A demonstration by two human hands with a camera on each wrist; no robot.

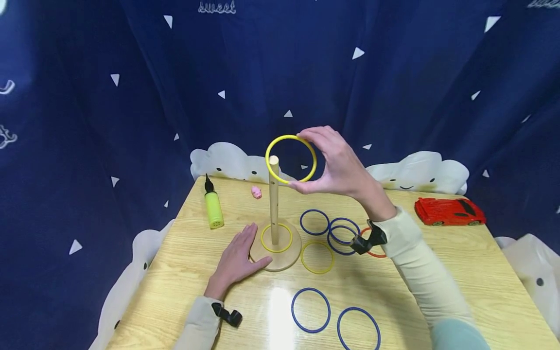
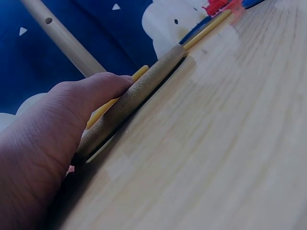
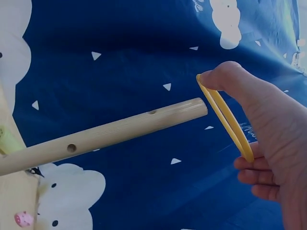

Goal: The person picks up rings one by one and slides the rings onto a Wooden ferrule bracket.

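In the head view, my right hand (image 1: pixel 337 163) pinches a yellow ring (image 1: pixel 284 136) between thumb and fingers, beside the top of a wooden peg (image 1: pixel 274 209). The right wrist view shows this ring just beyond the peg's tip, apart from it. My left hand (image 1: pixel 238 257) rests against the left side of the round wooden base (image 1: pixel 282 264), its fingers extended. The left thumb (image 2: pixel 108 86) lies over the base's edge. Around the foot of the peg lies another yellow ring (image 1: pixel 291 238).
Right of the base lie a yellow ring (image 1: pixel 318 272), several blue rings (image 1: pixel 314 210) and a partly hidden red ring (image 1: pixel 377 255). A green pump (image 1: pixel 213 210) and a pink pig figure (image 1: pixel 256 192) are at the back left. A red toy car (image 1: pixel 449 212) stands far right.
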